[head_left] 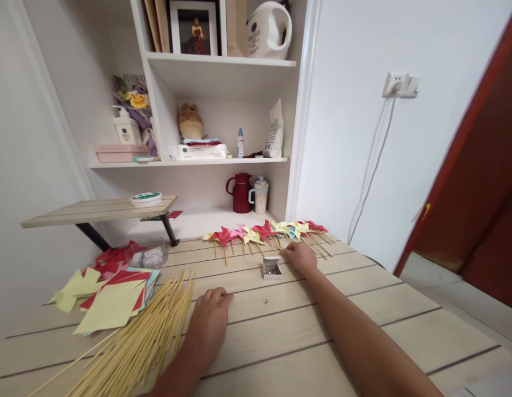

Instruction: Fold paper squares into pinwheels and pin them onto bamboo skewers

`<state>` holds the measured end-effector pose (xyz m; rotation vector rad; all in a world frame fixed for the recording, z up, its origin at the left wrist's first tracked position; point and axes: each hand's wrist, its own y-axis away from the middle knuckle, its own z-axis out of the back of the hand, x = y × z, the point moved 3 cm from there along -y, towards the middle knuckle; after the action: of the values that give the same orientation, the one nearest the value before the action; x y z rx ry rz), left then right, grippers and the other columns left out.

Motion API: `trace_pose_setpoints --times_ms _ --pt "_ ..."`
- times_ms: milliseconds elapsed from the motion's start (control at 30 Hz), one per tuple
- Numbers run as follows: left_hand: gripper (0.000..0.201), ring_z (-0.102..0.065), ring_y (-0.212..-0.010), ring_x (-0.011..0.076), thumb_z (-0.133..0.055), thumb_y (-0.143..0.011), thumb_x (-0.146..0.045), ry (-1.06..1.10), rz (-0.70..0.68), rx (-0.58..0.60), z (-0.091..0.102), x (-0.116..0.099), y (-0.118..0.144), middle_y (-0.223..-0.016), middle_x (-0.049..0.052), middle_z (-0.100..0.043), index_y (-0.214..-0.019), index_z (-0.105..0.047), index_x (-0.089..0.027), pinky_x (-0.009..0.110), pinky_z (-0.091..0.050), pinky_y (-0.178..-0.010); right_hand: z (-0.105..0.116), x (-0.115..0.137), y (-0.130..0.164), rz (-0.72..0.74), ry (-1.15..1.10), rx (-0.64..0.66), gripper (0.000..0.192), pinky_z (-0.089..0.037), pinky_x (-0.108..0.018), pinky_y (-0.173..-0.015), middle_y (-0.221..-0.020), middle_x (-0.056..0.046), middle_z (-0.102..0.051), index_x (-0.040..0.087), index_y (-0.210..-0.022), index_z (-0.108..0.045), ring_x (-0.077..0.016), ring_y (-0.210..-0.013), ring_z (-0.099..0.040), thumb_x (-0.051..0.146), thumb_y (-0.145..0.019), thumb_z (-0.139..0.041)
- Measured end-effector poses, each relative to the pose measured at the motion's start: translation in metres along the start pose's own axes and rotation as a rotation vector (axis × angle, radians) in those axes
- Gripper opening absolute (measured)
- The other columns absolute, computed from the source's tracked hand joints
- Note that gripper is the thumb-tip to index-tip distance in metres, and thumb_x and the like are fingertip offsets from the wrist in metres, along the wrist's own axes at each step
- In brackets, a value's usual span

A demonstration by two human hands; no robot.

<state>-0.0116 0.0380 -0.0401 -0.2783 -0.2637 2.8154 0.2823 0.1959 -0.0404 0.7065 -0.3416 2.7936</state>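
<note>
While the right hand (299, 257) was stretched out, loosely curled, fingers touching the sticks of the paper pinwheels (266, 231) beside a small pin box (272, 268), the left hand (209, 322) was laid flat and empty by the bamboo skewers (144, 342).

On the worktop (305, 331), sticks (144, 336) and paper squares (111, 303) lie near left; pinwheels (264, 231) line the far edge, a small box (272, 268) just before them.

Pale wooden skewer pile (132, 342) runs off the bottom edge. Small open white cardboard box (272, 268): metallic contents too small to identify. Right hand (299, 256) hides its fingertips.
</note>
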Motion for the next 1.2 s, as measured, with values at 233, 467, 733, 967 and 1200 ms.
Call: trace_pose_setpoints --times_ms 233,467,733,967,1200 --pt "0.049 -0.055 -0.115 0.0238 -0.037 -0.089 -0.004 0.01 0.014 0.02 0.0 -0.001 0.001 -0.128 0.008 -0.064 -0.123 -0.068 -0.022 0.039 -0.039 -0.099 -0.003 0.009 0.003 0.037 0.042 -0.009 0.02 -0.043 -0.026 -0.069 -0.113 -0.006 -0.069 0.025 -0.089 -0.076 -0.0213 -0.094 -0.066 0.041 -0.08 -0.068" --pt "0.051 -0.054 -0.115 0.0235 -0.038 -0.087 -0.003 0.026 0.017 0.015 0.002 -0.002 0.002 -0.129 0.009 -0.063 -0.124 -0.067 -0.022 0.039 -0.039 -0.099 -0.004 0.017 0.005 0.092 -0.007 -0.016 0.027 -0.042 -0.026 -0.066 -0.104 -0.006 -0.072 0.023 -0.084 -0.077 -0.0211 -0.088 -0.067 0.047 -0.083 -0.063" --pt "0.051 -0.054 -0.116 0.0231 -0.039 -0.086 -0.002 0.026 0.01 0.032 -0.001 0.001 0.002 -0.129 0.008 -0.062 -0.122 -0.067 -0.025 0.04 -0.039 -0.099 0.002 -0.001 -0.008 0.09 -0.068 -0.037 0.035 -0.046 -0.025 -0.078 -0.106 -0.007 -0.074 0.022 -0.107 -0.077 -0.0213 -0.097 -0.067 0.03 -0.095 -0.045" --pt "0.051 -0.053 -0.117 0.023 -0.038 -0.087 -0.003 0.036 -0.001 0.019 -0.002 0.001 0.002 -0.13 0.008 -0.062 -0.124 -0.066 -0.023 0.041 -0.04 -0.099 -0.004 -0.002 -0.006 0.094 -0.047 -0.01 0.039 -0.045 -0.022 -0.08 -0.121 -0.005 -0.064 0.03 -0.108 -0.077 -0.0182 -0.097 -0.064 0.011 -0.084 -0.052" --pt "0.05 -0.054 -0.118 0.0251 -0.038 -0.09 -0.003 0.02 -0.004 0.006 -0.006 0.002 0.003 -0.131 0.01 -0.062 -0.126 -0.066 -0.022 0.042 -0.04 -0.1 -0.011 0.002 -0.002 0.138 -0.069 0.021 0.034 -0.044 -0.024 -0.08 -0.116 -0.005 -0.06 0.03 -0.098 -0.079 -0.0177 -0.093 -0.062 0.013 -0.083 -0.053"
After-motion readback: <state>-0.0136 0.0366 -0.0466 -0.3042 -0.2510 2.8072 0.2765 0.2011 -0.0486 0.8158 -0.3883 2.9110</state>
